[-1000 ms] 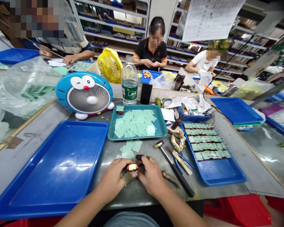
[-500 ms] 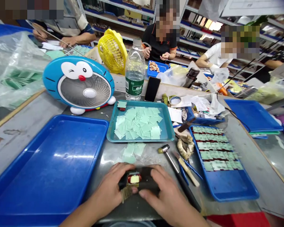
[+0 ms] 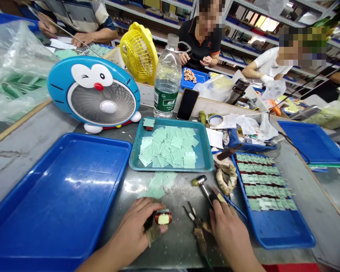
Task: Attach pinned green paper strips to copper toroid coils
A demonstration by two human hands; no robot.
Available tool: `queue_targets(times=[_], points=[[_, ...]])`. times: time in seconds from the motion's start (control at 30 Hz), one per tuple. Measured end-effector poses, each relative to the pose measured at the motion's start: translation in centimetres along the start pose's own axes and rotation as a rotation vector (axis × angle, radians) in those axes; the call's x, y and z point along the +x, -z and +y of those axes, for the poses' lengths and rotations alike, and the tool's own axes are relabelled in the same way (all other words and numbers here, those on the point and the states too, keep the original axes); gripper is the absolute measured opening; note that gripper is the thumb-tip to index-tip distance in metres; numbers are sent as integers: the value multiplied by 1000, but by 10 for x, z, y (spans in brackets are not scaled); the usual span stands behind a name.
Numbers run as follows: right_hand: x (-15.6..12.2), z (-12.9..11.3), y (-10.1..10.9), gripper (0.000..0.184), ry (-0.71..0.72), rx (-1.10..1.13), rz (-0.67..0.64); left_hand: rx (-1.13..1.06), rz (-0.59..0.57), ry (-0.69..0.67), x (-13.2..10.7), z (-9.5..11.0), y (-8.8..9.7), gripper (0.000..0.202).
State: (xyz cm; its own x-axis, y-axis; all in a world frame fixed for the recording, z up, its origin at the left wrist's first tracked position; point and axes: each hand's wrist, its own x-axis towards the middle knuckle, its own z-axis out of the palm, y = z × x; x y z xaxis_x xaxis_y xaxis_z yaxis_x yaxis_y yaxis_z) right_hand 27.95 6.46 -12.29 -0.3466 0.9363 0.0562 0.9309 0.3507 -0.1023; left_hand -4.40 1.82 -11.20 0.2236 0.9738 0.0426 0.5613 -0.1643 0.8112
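Note:
My left hand (image 3: 136, 228) is closed around a small coil (image 3: 163, 218) with a red winding and a cream core, held against the grey tabletop. A strip of tape wraps its thumb. My right hand (image 3: 229, 230) lies to the right, apart from the coil. Its fingers curl together over the handle of a small hammer (image 3: 201, 183). Dark pliers (image 3: 194, 219) lie between my two hands. Loose pale green slips (image 3: 158, 183) lie just beyond my left hand.
A teal tray (image 3: 136, 158) of green slips sits ahead, a big blue tray (image 3: 59, 196) at left, and a blue tray (image 3: 272, 234) with rows of green parts at right. A blue cartoon fan (image 3: 96, 98), a water bottle (image 3: 167, 79) and a phone (image 3: 187, 104) stand behind. Other people work across the table.
My right hand has left the coil and moved right onto the hammer handle. The pliers now lie uncovered between my hands. My left hand keeps hold of the coil.

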Motion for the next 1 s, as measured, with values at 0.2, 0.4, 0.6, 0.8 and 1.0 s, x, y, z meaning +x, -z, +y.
queue_targets(times=[0.2,0.4,0.6,0.8,1.0], points=[[20,16,19,31,-22,165,0,32,38,-37,0,5,6,48],[-35,-33,40,37,-216,542,-8,28,21,-92,9,10,5,23],[-75,-114,20,50,-613,1538,-93,48,81,-108,8,10,-3,27],[-67,-125,16,52,-547,1540,-69,85,102,-94,6,11,-5,28],[-64,-122,15,51,-459,1466,-84,135,116,-78,5,16,-4,31]])
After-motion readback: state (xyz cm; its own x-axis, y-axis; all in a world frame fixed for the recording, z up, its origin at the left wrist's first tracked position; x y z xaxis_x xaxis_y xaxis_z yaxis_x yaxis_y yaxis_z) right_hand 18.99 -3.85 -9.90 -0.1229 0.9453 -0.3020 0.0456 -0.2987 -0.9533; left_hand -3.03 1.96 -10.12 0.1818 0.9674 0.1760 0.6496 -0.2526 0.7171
